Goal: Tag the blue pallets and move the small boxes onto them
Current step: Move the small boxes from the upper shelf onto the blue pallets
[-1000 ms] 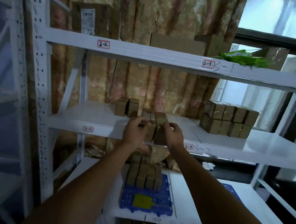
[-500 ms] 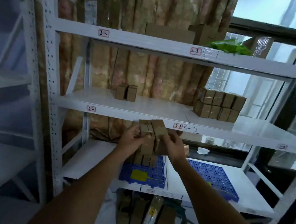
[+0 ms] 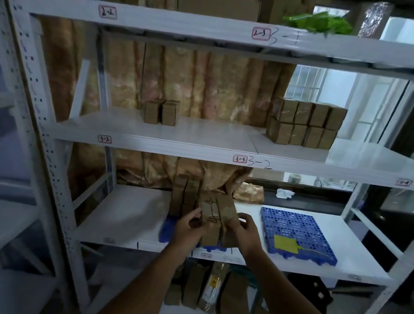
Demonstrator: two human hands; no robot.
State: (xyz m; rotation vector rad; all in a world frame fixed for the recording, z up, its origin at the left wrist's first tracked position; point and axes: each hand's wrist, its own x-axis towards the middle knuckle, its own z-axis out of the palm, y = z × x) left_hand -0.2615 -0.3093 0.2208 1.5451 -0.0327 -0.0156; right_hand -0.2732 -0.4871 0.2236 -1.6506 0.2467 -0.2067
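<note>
Item 1. Left hand (image 3: 188,227) and right hand (image 3: 246,234): both are closed from opposite sides on a bundle of small boxes (image 3: 216,219), fingers curled round its outer faces. The bundle is squeezed between the palms, apparently so that the several loose cartons travel as one block. Handwriting is seen on the upper face; it is not legible with certainty.

Item 2. Left blue pallet (image 3: 167,232): directly beneath the fingers, mostly hidden by hands and cartons; only its front corner and edge are shown. The bundle is held just over it, judged to be at the point of being set down.

Item 3. Stacked boxes (image 3: 184,195): standing upright on the same pallet, immediately behind the left fingers. The new bundle is held in front of them, probably to continue the row.

Item 4. Right blue pallet (image 3: 300,230): beside the right fingers, apart from them, bare of cartons; a yellow tag (image 3: 285,244) lies on its near edge, so tagging there appears done.

Item 5. Upper shelf (image 3: 202,141): well above and beyond the fingers, with a pair of boxes (image 3: 161,112) and a larger block (image 3: 305,125) yet to be moved.

Change noted: half a second earlier the bundle was held higher, level with the front lip of that upper shelf; it has since been lowered to pallet height, grip unchanged.
</note>
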